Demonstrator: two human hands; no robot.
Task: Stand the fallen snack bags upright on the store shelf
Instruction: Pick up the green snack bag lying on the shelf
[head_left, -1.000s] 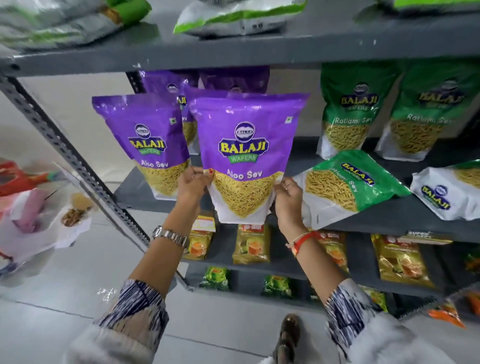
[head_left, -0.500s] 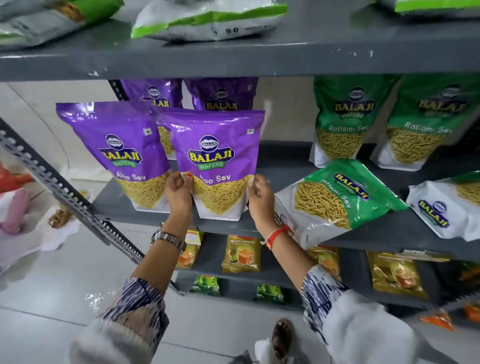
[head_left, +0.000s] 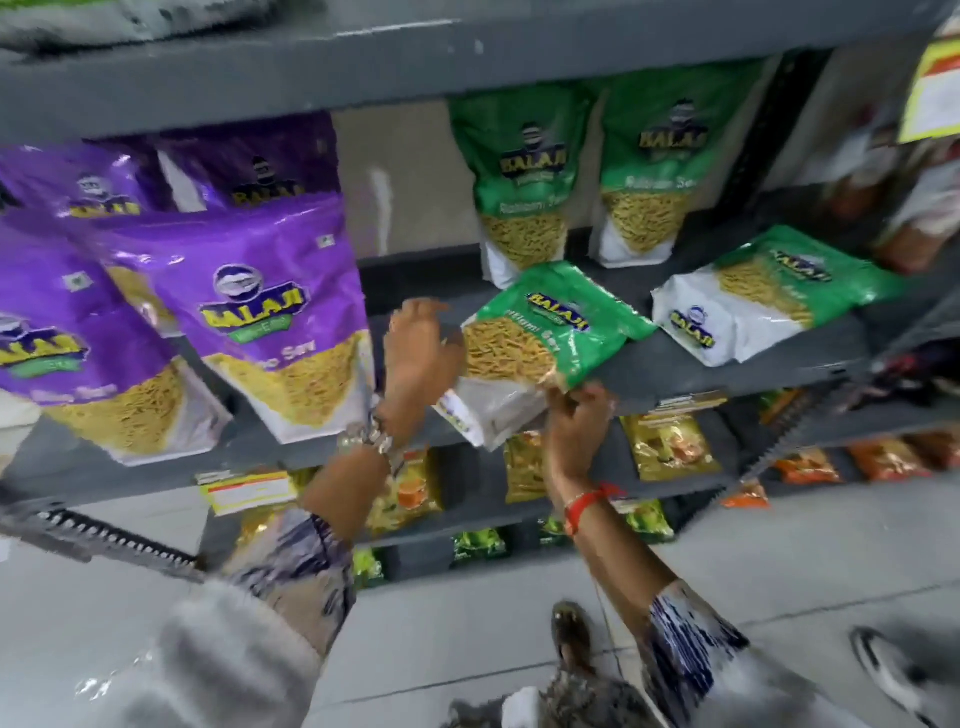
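A fallen green snack bag (head_left: 566, 332) lies flat on the grey middle shelf (head_left: 691, 371), its white bottom hanging over the front edge. My right hand (head_left: 576, 415) pinches that bag's lower front edge. My left hand (head_left: 421, 353) is against the bag's left side with fingers spread. A second fallen green bag (head_left: 769, 296) lies flat further right. Two green bags (head_left: 519, 192) stand upright at the back. On the left, a purple bag (head_left: 265, 322) I am not touching stands upright beside another purple bag (head_left: 67, 343), with more behind them.
The shelf above (head_left: 467, 62) overhangs the bags closely. Lower shelves hold small yellow packets (head_left: 670, 441) and orange ones (head_left: 810, 465). A perforated metal strut (head_left: 104, 535) juts out at lower left. My foot (head_left: 571, 644) is on the grey floor below.
Both hands have left the front purple bag, which now stands upright, and have moved right to the fallen green bag. The view has swung to the right.
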